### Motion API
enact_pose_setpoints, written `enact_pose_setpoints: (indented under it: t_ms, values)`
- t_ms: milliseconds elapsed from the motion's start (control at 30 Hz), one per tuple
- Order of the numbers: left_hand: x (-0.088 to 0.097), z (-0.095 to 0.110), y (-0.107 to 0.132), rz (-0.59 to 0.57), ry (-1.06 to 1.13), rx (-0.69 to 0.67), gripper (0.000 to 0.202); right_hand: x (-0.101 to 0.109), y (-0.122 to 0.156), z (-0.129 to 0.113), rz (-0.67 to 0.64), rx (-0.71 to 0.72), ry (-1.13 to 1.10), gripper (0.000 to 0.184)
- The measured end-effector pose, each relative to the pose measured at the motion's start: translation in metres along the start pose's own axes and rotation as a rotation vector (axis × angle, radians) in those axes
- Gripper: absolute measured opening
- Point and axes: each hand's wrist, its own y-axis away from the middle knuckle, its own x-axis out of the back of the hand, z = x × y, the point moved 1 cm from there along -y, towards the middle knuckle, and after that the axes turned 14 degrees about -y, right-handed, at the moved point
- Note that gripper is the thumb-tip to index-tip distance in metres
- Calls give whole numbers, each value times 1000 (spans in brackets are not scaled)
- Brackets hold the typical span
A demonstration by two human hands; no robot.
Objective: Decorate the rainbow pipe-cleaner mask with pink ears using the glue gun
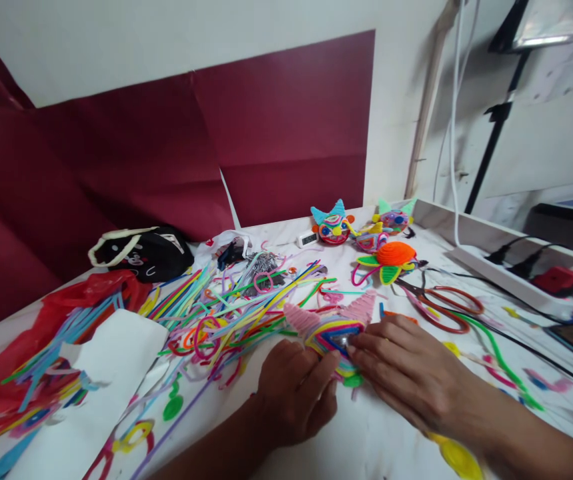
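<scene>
A pipe-cleaner animal face [333,328] with pink pointed ears and bands of yellow, pink and blue lies low over the white table in front of me. My left hand [299,383] grips its left lower edge, fingers curled and thumb on the rim. From the right, my right hand [411,367] closes on the other side, its fingertips pressed near the shiny middle. A green piece [353,381] shows at the bottom of the face. Part of the right side is hidden under my fingers.
Loose pipe cleaners [246,307] are heaped at left centre, beside a red plastic bag [91,293] and a black pouch [151,257]. Orange-handled scissors [459,310] lie right of finished figures [333,227]. A white power strip [516,280] with cables runs along the right edge.
</scene>
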Motion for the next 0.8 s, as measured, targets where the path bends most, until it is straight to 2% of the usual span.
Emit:
enact_pose_setpoints:
  t_ms: [433, 633, 800]
  values:
    - [-3, 0, 3, -15, 26, 29, 34, -1, 2, 0, 3, -17, -9, 28]
    - [-3, 0, 1, -30, 31, 32, 37, 3, -3, -2, 51, -13, 14, 25]
    - [-4, -1, 2, -56, 29, 41, 39, 4, -2, -2, 29, -13, 24, 25]
